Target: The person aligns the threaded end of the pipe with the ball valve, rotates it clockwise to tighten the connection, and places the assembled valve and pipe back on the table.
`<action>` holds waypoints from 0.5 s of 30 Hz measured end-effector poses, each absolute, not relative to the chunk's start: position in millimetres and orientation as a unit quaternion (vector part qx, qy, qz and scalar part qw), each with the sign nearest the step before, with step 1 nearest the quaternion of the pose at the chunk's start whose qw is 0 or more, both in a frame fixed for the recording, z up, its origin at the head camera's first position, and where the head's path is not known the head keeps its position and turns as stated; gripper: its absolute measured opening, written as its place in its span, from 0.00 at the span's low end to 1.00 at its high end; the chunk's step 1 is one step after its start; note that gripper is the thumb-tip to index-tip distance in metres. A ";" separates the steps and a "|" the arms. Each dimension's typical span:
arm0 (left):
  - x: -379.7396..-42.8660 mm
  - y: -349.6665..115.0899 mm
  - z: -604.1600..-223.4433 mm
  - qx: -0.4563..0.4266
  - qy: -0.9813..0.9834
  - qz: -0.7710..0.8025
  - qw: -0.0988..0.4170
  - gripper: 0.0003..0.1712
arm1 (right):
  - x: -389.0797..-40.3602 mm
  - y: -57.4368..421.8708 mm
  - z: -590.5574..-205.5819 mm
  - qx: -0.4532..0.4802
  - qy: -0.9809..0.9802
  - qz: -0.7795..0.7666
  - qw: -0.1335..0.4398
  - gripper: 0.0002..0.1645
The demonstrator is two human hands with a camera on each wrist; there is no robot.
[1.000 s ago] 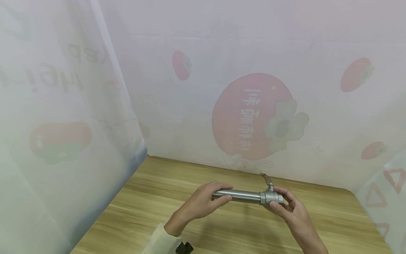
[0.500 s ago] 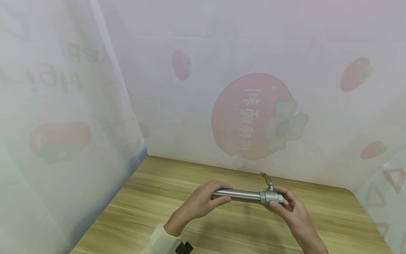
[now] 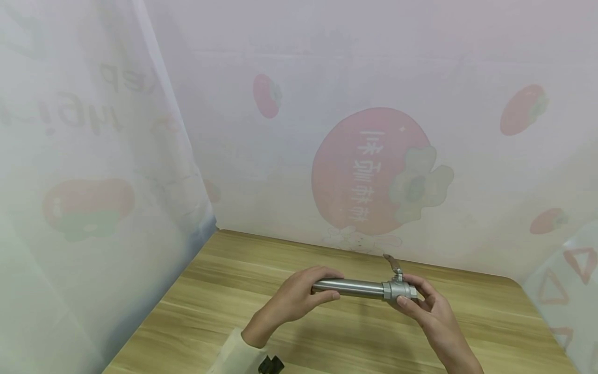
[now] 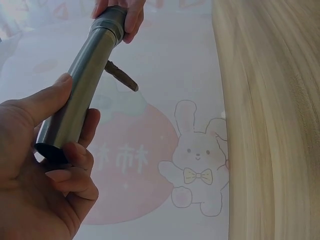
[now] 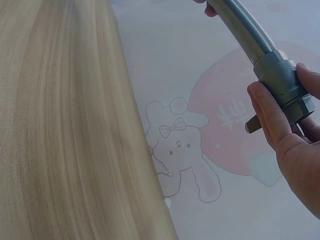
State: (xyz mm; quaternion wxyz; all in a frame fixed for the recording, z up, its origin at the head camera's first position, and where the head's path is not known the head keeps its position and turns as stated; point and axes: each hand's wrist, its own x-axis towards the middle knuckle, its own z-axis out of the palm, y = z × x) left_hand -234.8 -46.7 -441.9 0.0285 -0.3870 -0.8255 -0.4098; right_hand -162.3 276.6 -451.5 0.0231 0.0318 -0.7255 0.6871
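Note:
A shiny steel pipe [image 3: 356, 288] is joined at its right end to a ball valve [image 3: 396, 291], and the two lie roughly level above the table in the head view. My left hand [image 3: 295, 297] holds the pipe's left end between thumb and fingers. In the left wrist view the open end of the pipe [image 4: 80, 95] points toward the palm. My right hand [image 3: 432, 314] grips the valve body, thumb in front and fingers behind. The valve's lever handle [image 3: 392, 263], brownish and worn, sticks up and away from me. Threads show where pipe meets valve [image 5: 282, 82] in the right wrist view.
Below the hands is a wood-grain table [image 3: 224, 291]. A pale printed curtain [image 3: 289, 171] hangs along its back edge, and another pale sheet [image 3: 93, 156] hangs at the left. Near the left sleeve sits a small black object [image 3: 271, 364].

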 end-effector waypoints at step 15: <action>-234.0 -46.5 -442.1 -0.385 -0.831 -0.401 0.034 0.22 | -162.2 277.3 -451.9 0.037 -0.725 0.687 0.029 0.31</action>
